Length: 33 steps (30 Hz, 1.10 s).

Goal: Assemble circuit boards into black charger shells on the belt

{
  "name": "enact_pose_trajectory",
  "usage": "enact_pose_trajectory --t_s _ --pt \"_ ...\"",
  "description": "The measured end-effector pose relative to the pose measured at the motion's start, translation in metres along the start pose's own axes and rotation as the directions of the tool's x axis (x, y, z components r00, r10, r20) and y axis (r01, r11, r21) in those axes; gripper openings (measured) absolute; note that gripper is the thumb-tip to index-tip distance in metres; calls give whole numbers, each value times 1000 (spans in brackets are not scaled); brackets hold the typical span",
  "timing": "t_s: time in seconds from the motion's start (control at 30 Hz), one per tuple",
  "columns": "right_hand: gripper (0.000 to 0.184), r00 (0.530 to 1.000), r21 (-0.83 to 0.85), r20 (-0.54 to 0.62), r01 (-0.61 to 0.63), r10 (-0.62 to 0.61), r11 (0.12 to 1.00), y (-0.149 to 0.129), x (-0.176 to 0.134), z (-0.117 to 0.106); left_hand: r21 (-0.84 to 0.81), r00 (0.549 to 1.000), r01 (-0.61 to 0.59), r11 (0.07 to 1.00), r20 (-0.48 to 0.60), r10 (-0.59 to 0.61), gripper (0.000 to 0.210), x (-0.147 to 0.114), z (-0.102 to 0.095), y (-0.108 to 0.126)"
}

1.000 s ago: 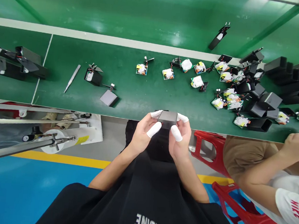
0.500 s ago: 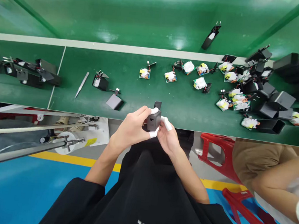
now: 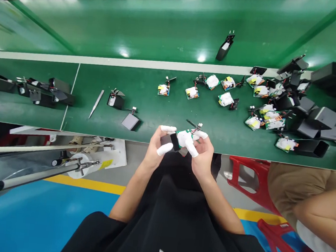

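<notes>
My left hand (image 3: pixel 156 148), white covers on its fingertips, grips a black plastic housing (image 3: pixel 169 140) just over the table's front edge. Between the covered fingers of my right hand (image 3: pixel 201 153) is a circuit board (image 3: pixel 184 138) coated in white filler, its near end at the mouth of the housing. A dark plug piece on wires sticks up from the board's far side. How deep the board sits in the housing cannot be made out. Left of my hands on the green table lie a grey-topped housing (image 3: pixel 130 121) and another black housing (image 3: pixel 116 99) with its plug piece loose.
A pale pointed tool (image 3: pixel 96 104) lies on the green table (image 3: pixel 151 112). Several loose boards (image 3: pixel 192 92) are spread along the middle, with a heap of boards and empty housings (image 3: pixel 323 120) at right. Filled housings (image 3: pixel 44 97) lie far left. A co-worker's arm (image 3: pixel 321 200) is at right.
The housing has turned onto its side in my left hand, its mouth facing right. A white-coated board now shows in my right hand against it. The whole view has shifted slightly.
</notes>
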State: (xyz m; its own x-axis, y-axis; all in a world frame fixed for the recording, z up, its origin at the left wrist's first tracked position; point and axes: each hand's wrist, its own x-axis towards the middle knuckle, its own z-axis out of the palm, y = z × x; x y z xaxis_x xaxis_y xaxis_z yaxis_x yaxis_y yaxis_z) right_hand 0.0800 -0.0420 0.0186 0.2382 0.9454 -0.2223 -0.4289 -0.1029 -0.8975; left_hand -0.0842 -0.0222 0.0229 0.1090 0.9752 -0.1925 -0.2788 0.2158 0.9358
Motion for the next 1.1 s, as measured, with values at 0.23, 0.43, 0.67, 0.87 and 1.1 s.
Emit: enact_pose_trajectory --t_s 0.23,0.43,0.67,0.87,1.1 --pt "49 949 -203 303 158 -91 966 -14 -8 -21 -337 948 302 892 7 -319 45 -6 27 -9" --pt "62 897 -160 385 297 -218 941 -19 -3 -29 -393 931 365 844 135 -339 50 -20 27 2" --pt "69 853 27 296 442 -429 897 -23 -8 -15 -455 961 230 860 -34 -274 57 -23 28 16" --pt "68 731 35 414 583 -543 812 -58 -14 -4 -504 980 149 851 -39 -194 52 -15 36 48" --pt "77 662 -56 523 656 -537 753 -89 -21 -2 -535 982 188 824 75 -176 50 -17 60 65"
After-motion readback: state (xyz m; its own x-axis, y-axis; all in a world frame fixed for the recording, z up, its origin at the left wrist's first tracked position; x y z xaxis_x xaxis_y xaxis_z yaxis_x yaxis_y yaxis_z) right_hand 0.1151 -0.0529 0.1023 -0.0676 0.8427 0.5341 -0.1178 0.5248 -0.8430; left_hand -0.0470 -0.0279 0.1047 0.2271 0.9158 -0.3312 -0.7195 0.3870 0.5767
